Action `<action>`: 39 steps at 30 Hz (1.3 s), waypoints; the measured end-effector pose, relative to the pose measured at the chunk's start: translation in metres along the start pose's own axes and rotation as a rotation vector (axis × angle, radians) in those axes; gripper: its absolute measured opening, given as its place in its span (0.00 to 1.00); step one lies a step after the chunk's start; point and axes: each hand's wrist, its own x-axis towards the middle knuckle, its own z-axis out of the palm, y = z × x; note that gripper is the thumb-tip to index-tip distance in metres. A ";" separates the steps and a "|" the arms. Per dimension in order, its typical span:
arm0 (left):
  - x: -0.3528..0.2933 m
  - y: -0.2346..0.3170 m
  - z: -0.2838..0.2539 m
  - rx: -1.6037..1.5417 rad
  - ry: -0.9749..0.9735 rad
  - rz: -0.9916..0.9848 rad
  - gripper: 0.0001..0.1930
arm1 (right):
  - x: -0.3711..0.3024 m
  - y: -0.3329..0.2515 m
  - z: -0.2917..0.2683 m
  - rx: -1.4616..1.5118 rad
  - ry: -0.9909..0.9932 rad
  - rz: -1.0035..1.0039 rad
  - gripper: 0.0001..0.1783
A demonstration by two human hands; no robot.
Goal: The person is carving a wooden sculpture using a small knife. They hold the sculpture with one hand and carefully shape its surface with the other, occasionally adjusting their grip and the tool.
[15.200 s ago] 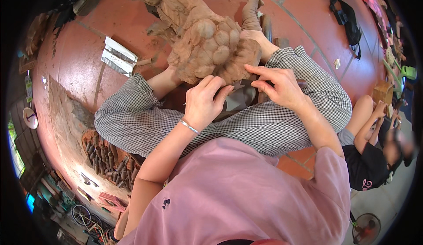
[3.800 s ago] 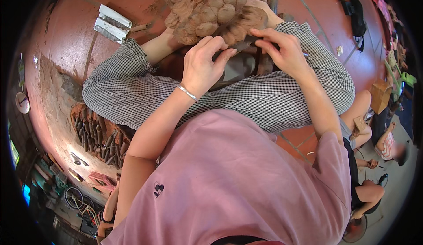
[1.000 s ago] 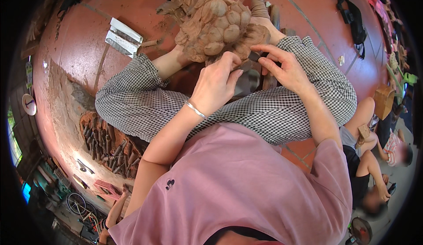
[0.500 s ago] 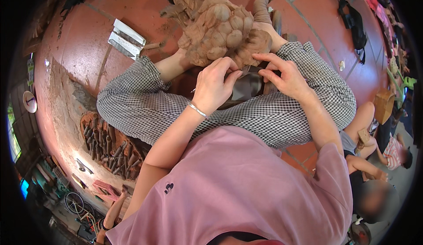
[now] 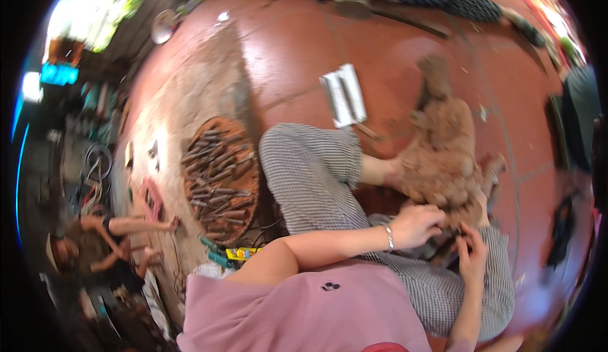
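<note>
A brown carved figure (image 5: 446, 124) stands upright between my bent legs, with a rounded, lumpy base (image 5: 437, 173). Close to the near side of that base is my left hand (image 5: 416, 226), wearing a silver bracelet (image 5: 389, 236). Its fingers are curled together, and whatever they hold is hidden. My right hand (image 5: 472, 250) is just to the right, at the base's lower edge. Its index finger and thumb look apart, with nothing plain between them. Motion blur softens both hands and the figure.
A round basket of several chisel-like tools (image 5: 221, 181) lies left of my leg. A white folded sheet (image 5: 344, 95) and a small stick (image 5: 367, 131) are on the tiled floor (image 5: 291, 54). Another person (image 5: 104, 244) sits far left. A black bag (image 5: 560, 231) lies right.
My view has swung left, so the figure and both hands now appear farther right, and the tool basket shows fully. Both hands stay close together at the figure's base.
</note>
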 end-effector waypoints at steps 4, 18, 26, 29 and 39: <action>-0.003 -0.001 0.002 -0.059 0.012 0.002 0.09 | 0.000 -0.003 0.001 -0.128 0.012 -0.094 0.17; -0.001 -0.007 0.018 -0.017 0.088 0.023 0.09 | 0.000 0.007 -0.002 -0.075 0.008 -0.091 0.16; -0.002 -0.006 0.015 0.000 0.062 0.037 0.10 | 0.009 0.023 -0.007 -0.108 0.045 -0.068 0.12; -0.006 0.000 0.009 0.044 0.015 -0.001 0.10 | 0.004 0.029 -0.005 0.126 -0.006 0.013 0.16; 0.000 -0.004 0.009 -0.016 0.033 0.026 0.09 | 0.014 0.013 -0.009 -0.109 -0.014 -0.113 0.16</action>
